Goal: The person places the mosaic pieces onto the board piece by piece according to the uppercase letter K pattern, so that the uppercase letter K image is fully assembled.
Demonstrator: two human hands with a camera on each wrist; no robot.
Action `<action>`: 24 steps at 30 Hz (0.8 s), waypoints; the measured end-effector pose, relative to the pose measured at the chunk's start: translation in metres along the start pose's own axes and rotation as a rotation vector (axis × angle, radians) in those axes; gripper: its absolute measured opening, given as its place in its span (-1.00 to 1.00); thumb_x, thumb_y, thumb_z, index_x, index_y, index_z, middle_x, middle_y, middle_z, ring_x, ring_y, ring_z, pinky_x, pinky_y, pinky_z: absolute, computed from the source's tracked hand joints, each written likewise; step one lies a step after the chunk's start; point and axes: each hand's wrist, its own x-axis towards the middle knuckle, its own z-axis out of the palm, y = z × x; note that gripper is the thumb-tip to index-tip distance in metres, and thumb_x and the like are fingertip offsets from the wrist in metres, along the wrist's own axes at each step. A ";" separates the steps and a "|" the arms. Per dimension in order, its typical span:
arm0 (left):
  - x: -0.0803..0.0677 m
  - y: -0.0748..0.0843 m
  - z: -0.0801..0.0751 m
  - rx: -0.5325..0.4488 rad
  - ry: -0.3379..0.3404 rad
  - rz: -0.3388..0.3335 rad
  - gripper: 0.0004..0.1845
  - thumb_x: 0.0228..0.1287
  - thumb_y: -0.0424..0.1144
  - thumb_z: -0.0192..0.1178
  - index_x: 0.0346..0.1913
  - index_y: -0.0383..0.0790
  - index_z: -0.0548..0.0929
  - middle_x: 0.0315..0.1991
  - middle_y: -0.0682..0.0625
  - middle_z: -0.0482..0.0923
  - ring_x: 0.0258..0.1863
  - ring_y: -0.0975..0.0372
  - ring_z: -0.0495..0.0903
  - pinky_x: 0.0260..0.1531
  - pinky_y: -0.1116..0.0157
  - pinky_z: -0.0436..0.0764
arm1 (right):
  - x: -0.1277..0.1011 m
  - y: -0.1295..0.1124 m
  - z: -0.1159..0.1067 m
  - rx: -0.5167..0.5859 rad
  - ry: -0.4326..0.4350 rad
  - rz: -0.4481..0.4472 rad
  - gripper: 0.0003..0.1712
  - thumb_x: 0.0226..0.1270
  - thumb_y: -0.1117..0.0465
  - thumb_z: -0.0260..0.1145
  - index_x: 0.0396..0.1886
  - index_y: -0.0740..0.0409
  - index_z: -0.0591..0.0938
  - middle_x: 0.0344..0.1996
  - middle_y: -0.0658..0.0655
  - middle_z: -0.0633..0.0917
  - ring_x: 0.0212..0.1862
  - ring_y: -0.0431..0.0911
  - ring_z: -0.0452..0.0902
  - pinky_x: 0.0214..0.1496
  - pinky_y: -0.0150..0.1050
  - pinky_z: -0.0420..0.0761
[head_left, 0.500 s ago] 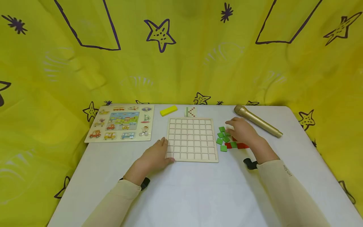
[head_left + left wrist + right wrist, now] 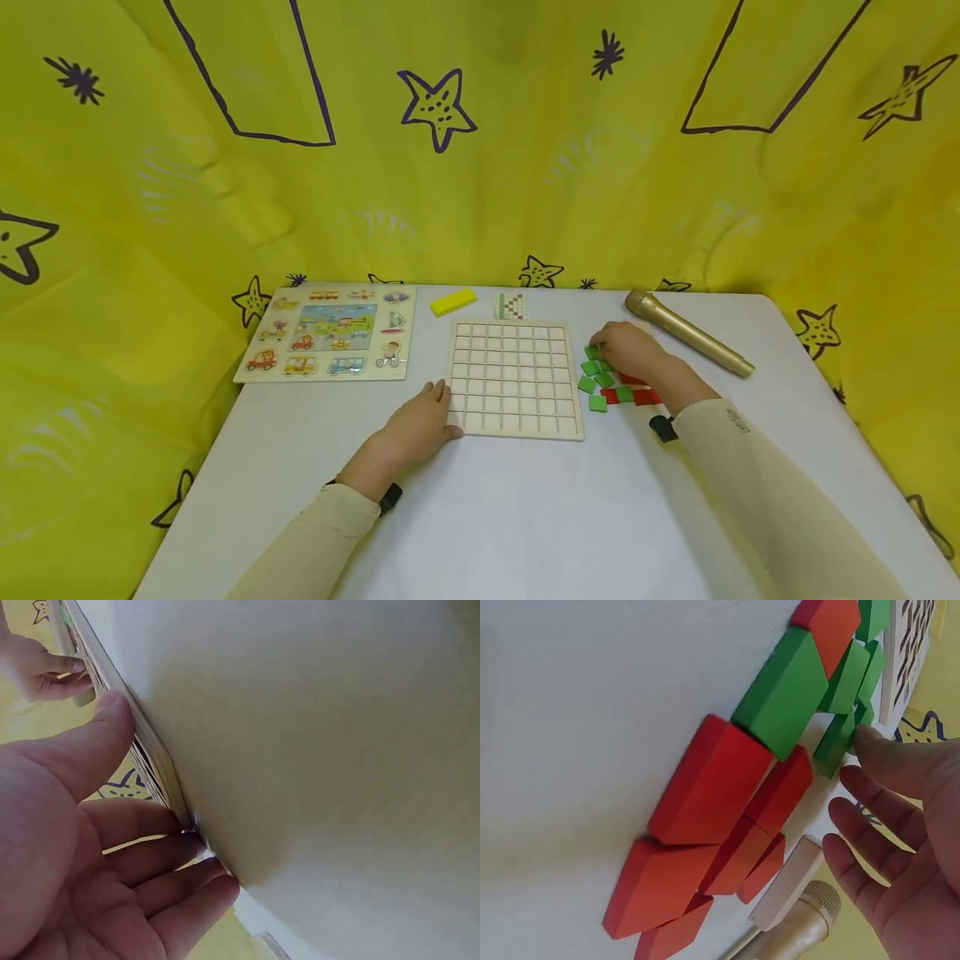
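Observation:
A pale wooden grid board (image 2: 516, 379) lies flat in the middle of the white table (image 2: 525, 517). My left hand (image 2: 429, 412) rests at its near left corner. In the left wrist view the straight fingers (image 2: 154, 859) and thumb lie against the board's edge (image 2: 159, 766). Right of the board lies a pile of green tiles (image 2: 597, 377) and red tiles (image 2: 637, 397). My right hand (image 2: 600, 343) hovers over the pile with relaxed fingers (image 2: 870, 825). Its thumb tip touches a green tile (image 2: 836, 742), beside the red tiles (image 2: 712, 787).
A gold microphone (image 2: 690, 333) lies behind the right hand, also seen as the microphone (image 2: 799, 930) by a white tile (image 2: 787, 881). A vehicle puzzle board (image 2: 330, 333), a yellow block (image 2: 452, 302) and a small pattern card (image 2: 511, 306) sit at the back. Yellow star cloth surrounds the table.
The right hand has shifted slightly left and down onto the green tiles. The left hand stays at the board's corner. The head view has tilted a little.

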 end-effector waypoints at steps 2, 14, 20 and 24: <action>0.001 0.000 0.001 0.002 0.000 0.001 -0.16 0.44 0.04 0.20 0.46 -0.58 0.21 0.49 -0.39 0.14 0.50 -0.18 0.11 0.44 0.00 0.24 | 0.001 0.000 0.000 0.020 0.001 0.013 -0.71 0.39 0.40 0.22 0.04 0.36 0.69 -0.07 0.27 0.69 0.04 0.19 0.58 0.17 0.11 0.55; 0.000 0.004 0.001 0.073 -0.005 0.010 -0.17 0.46 0.04 0.17 0.43 -0.63 0.23 0.47 -0.43 0.16 0.48 -0.19 0.15 0.45 0.05 0.23 | 0.006 -0.003 -0.013 0.123 0.006 -0.015 -0.93 0.32 0.38 0.37 -0.22 0.23 0.69 -0.26 0.16 0.73 -0.17 0.07 0.59 -0.02 0.04 0.61; 0.001 0.005 0.001 0.093 -0.014 -0.004 -0.16 0.45 0.06 0.17 0.43 -0.61 0.24 0.47 -0.42 0.17 0.48 -0.18 0.16 0.44 0.07 0.24 | 0.018 -0.015 -0.029 0.161 0.032 -0.037 -0.88 0.36 0.40 0.34 -0.16 0.27 0.73 -0.20 0.19 0.75 -0.08 0.11 0.62 0.05 0.06 0.62; 0.001 0.005 0.001 0.083 -0.016 -0.008 -0.17 0.45 0.06 0.17 0.44 -0.60 0.23 0.48 -0.41 0.16 0.49 -0.17 0.15 0.45 0.07 0.24 | 0.029 -0.025 -0.037 0.178 0.054 -0.056 -0.89 0.35 0.43 0.34 -0.17 0.30 0.72 -0.23 0.18 0.75 -0.09 0.11 0.62 0.04 0.05 0.62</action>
